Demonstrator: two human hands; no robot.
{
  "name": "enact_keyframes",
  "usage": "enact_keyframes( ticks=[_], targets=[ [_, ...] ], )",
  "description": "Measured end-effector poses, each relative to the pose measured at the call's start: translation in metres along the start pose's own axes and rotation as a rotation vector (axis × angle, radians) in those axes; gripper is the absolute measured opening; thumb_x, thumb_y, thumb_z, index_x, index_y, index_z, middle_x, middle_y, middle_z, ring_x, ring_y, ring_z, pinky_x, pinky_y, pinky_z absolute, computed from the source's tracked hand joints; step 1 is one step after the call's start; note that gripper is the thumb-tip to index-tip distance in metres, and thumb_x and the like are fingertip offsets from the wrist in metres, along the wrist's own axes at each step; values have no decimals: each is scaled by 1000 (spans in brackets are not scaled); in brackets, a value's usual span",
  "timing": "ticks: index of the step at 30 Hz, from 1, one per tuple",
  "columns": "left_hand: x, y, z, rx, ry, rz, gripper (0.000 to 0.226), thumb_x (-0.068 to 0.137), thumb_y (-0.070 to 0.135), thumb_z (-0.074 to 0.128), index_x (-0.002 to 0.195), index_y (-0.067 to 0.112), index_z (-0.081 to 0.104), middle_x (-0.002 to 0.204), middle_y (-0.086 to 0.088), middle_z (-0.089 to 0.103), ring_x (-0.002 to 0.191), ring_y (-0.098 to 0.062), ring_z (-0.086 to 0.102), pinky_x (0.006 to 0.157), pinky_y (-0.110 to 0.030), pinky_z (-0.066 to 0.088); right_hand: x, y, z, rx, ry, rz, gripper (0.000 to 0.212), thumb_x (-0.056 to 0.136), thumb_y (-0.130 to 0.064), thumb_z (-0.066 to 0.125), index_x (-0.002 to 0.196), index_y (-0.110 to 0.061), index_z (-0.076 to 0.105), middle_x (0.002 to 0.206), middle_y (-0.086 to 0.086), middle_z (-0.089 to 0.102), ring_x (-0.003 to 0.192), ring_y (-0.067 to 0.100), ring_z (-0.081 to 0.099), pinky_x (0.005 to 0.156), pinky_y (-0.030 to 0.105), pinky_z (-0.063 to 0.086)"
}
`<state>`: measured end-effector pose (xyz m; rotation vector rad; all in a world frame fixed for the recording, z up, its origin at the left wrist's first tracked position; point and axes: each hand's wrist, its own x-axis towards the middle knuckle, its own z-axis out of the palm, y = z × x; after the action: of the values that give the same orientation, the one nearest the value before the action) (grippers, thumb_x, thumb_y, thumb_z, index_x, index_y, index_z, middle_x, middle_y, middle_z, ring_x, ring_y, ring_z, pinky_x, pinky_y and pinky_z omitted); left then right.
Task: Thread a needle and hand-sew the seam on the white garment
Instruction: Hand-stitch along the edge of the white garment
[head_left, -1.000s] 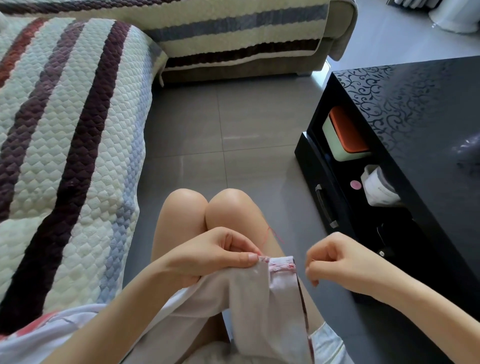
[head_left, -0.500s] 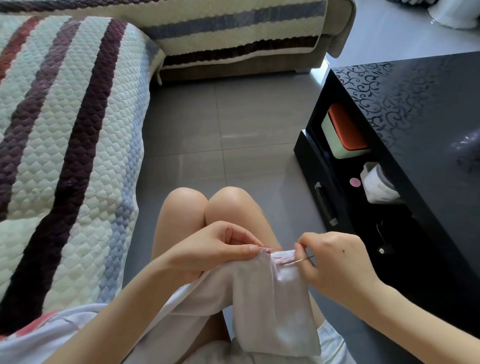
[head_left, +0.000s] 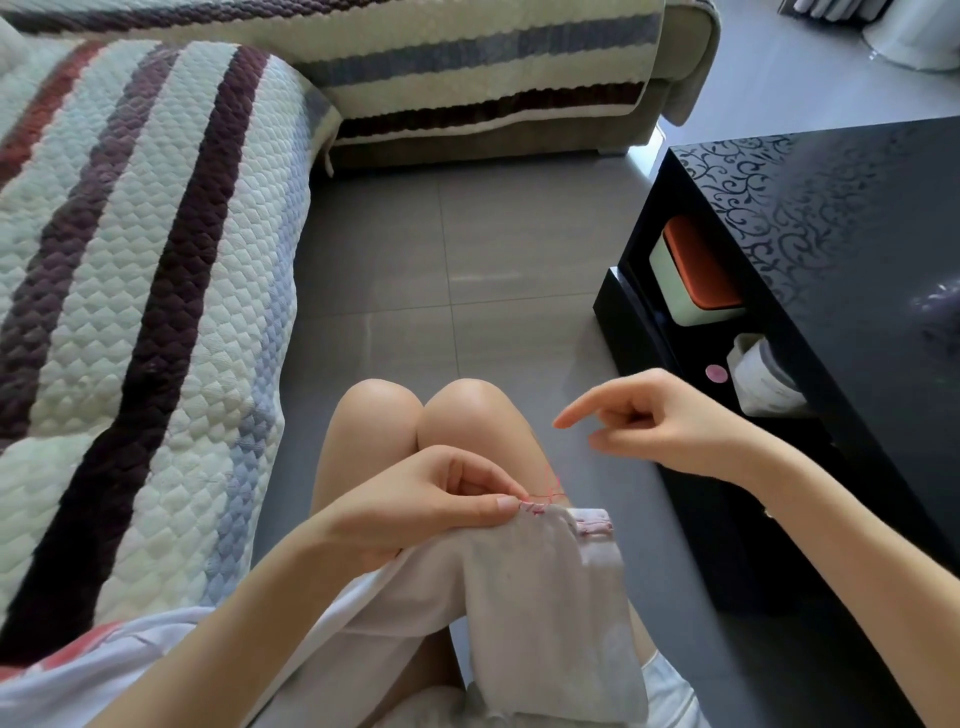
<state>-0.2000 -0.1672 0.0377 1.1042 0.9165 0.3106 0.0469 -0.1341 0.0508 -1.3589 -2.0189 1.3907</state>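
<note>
The white garment (head_left: 545, 597) hangs over my lap, its top hem carrying pink stitches (head_left: 592, 525). My left hand (head_left: 436, 504) pinches the hem's left end between thumb and forefinger. A pink thread (head_left: 555, 486) rises from the seam toward my right hand (head_left: 660, 421). That hand hovers above and to the right of the hem, apart from the cloth, with the index finger pointing left and the other fingers curled against the thumb. The needle is too thin to make out there.
A quilted striped sofa cover (head_left: 130, 312) fills the left and back. At the right stands a black table (head_left: 831, 249), its open shelf holding an orange-lidded box (head_left: 696, 270) and a white cup (head_left: 758, 374). Grey floor tiles (head_left: 467, 249) lie between them.
My right hand, which held the needle at the seam half a second ago, has lifted up and to the right, drawing the thread out. The left hand keeps its pinch on the hem.
</note>
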Motion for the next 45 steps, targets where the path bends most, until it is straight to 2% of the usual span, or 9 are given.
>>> enact_keyframes(
  ticks=[8,12,15,19,23,28,32,37,45],
  targets=[
    [-6,1,-2,28,11,86,17,92,6,57,101,9,72,101,-1,75,99,-7,66,84,-16,48,13,-12,16,1,-224,0,16,94,-13,60,100,-18,74,47,-10,39,46,6,29,48,15,24],
    [-6,0,-3,26,28,101,18,93,7,57,100,11,73,99,-1,75,96,-5,65,81,-14,47,15,-15,24,-7,-323,-55,16,91,-29,64,90,-19,76,58,1,47,52,10,31,49,23,23],
    [-7,-1,-4,34,39,96,17,92,10,59,97,15,75,96,0,75,91,-4,63,80,-14,47,16,-17,26,-48,-317,-64,11,89,-22,67,83,-16,73,51,-10,42,50,6,31,49,18,24],
    [-5,-3,-5,33,52,73,16,90,13,63,104,15,70,96,1,74,91,-4,64,82,-14,48,21,-19,19,9,-146,-65,12,88,-13,68,77,-17,69,52,-10,49,51,5,37,51,17,31],
    [-5,-5,-7,37,88,27,31,81,29,68,110,16,64,74,-3,53,72,-8,50,69,-13,43,37,-23,3,-18,126,-137,20,87,-8,68,72,-22,66,54,-10,53,52,5,39,50,16,32],
    [-5,-5,-7,43,121,28,36,72,40,75,91,10,69,78,-8,59,78,-19,49,73,-34,36,60,-36,-12,-143,345,-190,12,88,-7,65,77,-5,68,53,-8,48,48,2,38,51,11,32],
    [-6,-4,-6,-5,106,17,16,77,23,78,85,10,73,82,-3,72,80,-10,64,75,-18,48,79,-36,-19,-372,494,-213,12,88,-19,63,79,-12,67,60,-3,54,59,13,47,62,30,41],
    [-7,-2,-1,-1,117,-4,9,83,11,73,77,17,74,81,-1,73,78,-6,65,71,-14,48,102,-31,-27,-647,710,-147,17,93,-24,55,91,-14,68,72,-9,55,72,17,53,65,26,28],
    [-9,1,3,-6,66,-28,4,77,17,73,74,18,76,78,0,73,75,-5,66,72,-14,49,138,6,-33,-929,723,96,24,96,-20,45,102,-5,63,98,16,68,93,38,61,65,32,30]
  ],
)
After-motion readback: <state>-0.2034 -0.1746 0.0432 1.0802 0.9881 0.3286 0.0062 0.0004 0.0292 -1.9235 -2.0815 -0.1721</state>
